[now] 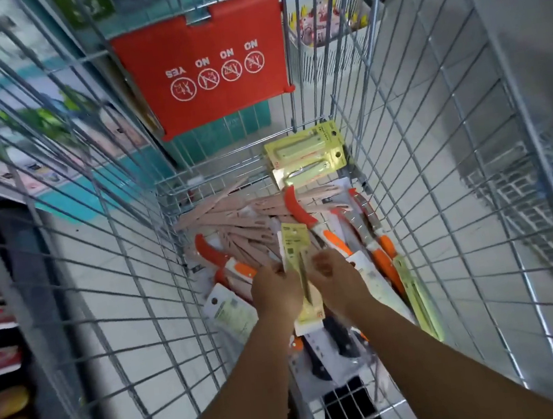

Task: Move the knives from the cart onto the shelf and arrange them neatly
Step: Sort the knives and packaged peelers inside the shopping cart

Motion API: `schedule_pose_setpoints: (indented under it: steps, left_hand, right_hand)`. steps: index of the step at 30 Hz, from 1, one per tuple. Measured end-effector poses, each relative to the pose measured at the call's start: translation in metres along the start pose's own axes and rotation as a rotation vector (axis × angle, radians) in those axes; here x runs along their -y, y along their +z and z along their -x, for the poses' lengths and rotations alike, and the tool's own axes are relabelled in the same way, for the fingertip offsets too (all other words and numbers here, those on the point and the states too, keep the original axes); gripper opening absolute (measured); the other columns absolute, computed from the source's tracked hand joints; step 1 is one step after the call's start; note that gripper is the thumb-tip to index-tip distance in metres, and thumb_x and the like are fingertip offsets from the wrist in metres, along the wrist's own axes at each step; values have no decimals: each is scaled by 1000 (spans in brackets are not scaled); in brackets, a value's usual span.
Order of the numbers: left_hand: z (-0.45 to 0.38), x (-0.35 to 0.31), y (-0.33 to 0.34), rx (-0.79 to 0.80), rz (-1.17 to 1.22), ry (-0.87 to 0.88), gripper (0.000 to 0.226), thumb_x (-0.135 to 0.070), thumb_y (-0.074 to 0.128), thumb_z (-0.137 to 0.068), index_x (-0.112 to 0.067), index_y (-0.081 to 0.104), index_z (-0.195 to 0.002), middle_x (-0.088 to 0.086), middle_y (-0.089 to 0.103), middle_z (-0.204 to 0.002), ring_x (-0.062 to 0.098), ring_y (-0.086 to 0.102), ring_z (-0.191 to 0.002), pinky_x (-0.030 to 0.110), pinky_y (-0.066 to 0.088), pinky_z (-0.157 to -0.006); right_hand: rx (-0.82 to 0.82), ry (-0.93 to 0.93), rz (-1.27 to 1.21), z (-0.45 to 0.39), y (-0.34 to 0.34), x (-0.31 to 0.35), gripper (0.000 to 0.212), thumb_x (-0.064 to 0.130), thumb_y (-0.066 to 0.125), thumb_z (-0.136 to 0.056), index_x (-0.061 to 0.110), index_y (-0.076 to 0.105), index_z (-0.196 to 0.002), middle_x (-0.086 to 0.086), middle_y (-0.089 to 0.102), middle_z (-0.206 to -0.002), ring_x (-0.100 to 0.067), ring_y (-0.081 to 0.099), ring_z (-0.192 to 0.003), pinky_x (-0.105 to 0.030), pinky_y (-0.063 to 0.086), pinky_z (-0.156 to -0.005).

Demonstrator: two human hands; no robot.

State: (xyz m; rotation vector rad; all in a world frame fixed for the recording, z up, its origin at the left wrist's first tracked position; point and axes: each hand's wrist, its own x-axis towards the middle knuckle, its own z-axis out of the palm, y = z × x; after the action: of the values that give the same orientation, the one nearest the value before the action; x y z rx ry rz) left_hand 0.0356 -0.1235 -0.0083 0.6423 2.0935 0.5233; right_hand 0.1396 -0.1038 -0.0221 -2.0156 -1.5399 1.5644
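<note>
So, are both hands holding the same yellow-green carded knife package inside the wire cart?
Yes, the left hand and right hand grip the yellow-green carded knife package from either side.

Both hands [306, 283] hide their fingers behind the yellow knife pack [298, 258].

Red plastic flap [213, 61] with upside-down white YES/NO pictograms hangs on the far wire wall; pale tiled floor [118, 317] beneath; blurred teal-and-green poster [52, 131] at left; pink and yellow packaged goods [326, 21] beyond.
</note>
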Motion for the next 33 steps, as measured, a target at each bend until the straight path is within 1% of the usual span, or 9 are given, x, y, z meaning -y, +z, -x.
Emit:
schedule_pose_setpoints:
  steps: [5, 8, 10, 15, 19, 21, 24, 27, 33]
  left_hand:
    - [-7, -12, -18, 136, 27, 90, 25, -25, 42, -97, -21, 49, -121, -5, 57, -105, 16, 53, -84, 26, 40, -65]
    - [-16, -24, -29, 286, -11, 200, 39, -25, 47, -95, -30, 46, -133, -9, 59, -110, 8, 56, -85, 19, 42, -60]
    - [-25, -34, -34, 290, -64, 261, 45, -22, 50, -93, -32, 44, -137, -7, 60, -117, 12, 60, -93, 22, 46, -65]
    - [-56, -72, -35, 82, -73, 355, 40, -14, 50, -91, -27, 52, -130, -3, 65, -107, 6, 57, -72, 14, 37, -48]
    - [-81, -101, -33, -55, -131, 472, 43, -7, 40, -96, -22, 52, -134, 5, 64, -118, 23, 62, -85, 24, 48, -65]
    - [-96, -116, -32, -131, -142, 482, 40, -1, 42, -94, -17, 58, -127, 8, 65, -114, 26, 62, -96, 29, 49, -77]
    - [-117, -134, -23, -40, -147, 391, 26, -15, 46, -95, -12, 64, -114, 12, 67, -107, 28, 62, -97, 31, 46, -76]
    - [-128, -139, -12, 144, -29, 312, 17, -23, 54, -91, -22, 70, -92, 3, 69, -83, 19, 62, -75, 28, 46, -66]
    - [-141, -127, -6, 181, -119, 324, 22, -32, 56, -93, -18, 68, -107, -4, 67, -97, 14, 63, -85, 28, 49, -76]
  right_hand:
    - [10, 89, -359, -4, -3, 20, 38, 19, 68, -85, 20, 47, -116, -3, 65, -106, -19, 65, -90, -35, 54, -77]
    - [-11, 87, -463, -16, -11, 31, 12, 10, 66, -84, 16, 64, -93, -7, 71, -95, -27, 69, -90, -44, 56, -85]
    - [11, 113, -600, -27, -17, 37, 11, 4, 64, -86, 16, 66, -86, -8, 71, -89, -24, 70, -81, -35, 58, -74]
    - [-24, 182, -866, -60, -33, 55, 7, 4, 63, -87, 8, 66, -83, -6, 71, -72, -16, 66, -62, -23, 53, -57]
    - [-79, 188, -870, -87, -43, 71, 7, 7, 64, -87, 7, 64, -81, -13, 63, -80, -23, 58, -71, -34, 51, -66]
    - [-97, 193, -909, -103, -48, 79, 7, 6, 62, -88, 6, 64, -82, -10, 66, -79, -19, 61, -66, -29, 55, -64]
    - [-51, 196, -997, -121, -54, 87, 9, 3, 59, -90, 5, 63, -82, -8, 66, -74, -13, 63, -59, -21, 53, -57]
    - [5, 159, -918, -136, -53, 89, 10, 3, 57, -91, 9, 58, -82, -7, 61, -78, -14, 60, -67, -22, 53, -63]
    - [-49, 207, -859, -151, -52, 80, 13, 1, 53, -89, 8, 55, -78, -5, 54, -64, -13, 48, -53, -22, 44, -51]
